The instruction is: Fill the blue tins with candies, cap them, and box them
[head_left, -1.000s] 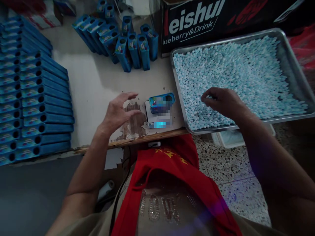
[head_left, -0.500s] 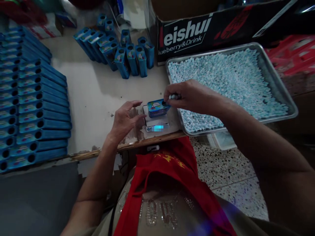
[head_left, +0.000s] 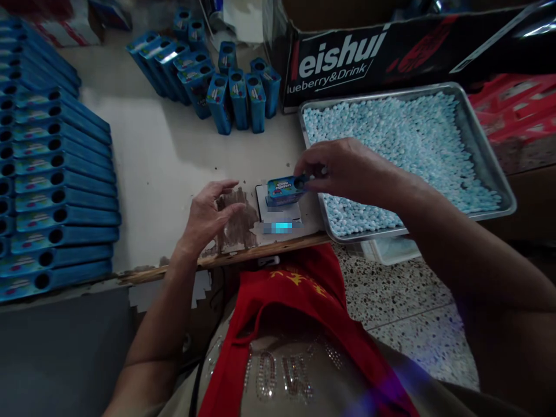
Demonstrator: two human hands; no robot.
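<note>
A blue candy box (head_left: 283, 191) with a round hole at its right end stands on a small white digital scale (head_left: 280, 213), whose display glows cyan. Curled over the hole, my right hand (head_left: 332, 168) has several pale blue-white candies (head_left: 320, 170) in its fingers. Whether those fingers touch the box I cannot tell. To the left of the scale, my left hand (head_left: 212, 211) hovers above the table edge with thumb and fingers apart, holding nothing. A metal tray (head_left: 506, 174) heaped with the same candies lies under and beyond my right forearm.
Rows of blue boxes (head_left: 65, 179) are stacked at the left. More blue boxes (head_left: 238, 101) stand upright at the back. Behind the tray is a black carton (head_left: 339, 58). Red packaging (head_left: 512, 110) sits at the right. A worn wooden edge (head_left: 234, 255) borders the table.
My left hand has drawn a little away from the scale, to the left. My right hand stays over the box's hole with candies in its fingers. The whole view has shifted slightly.
</note>
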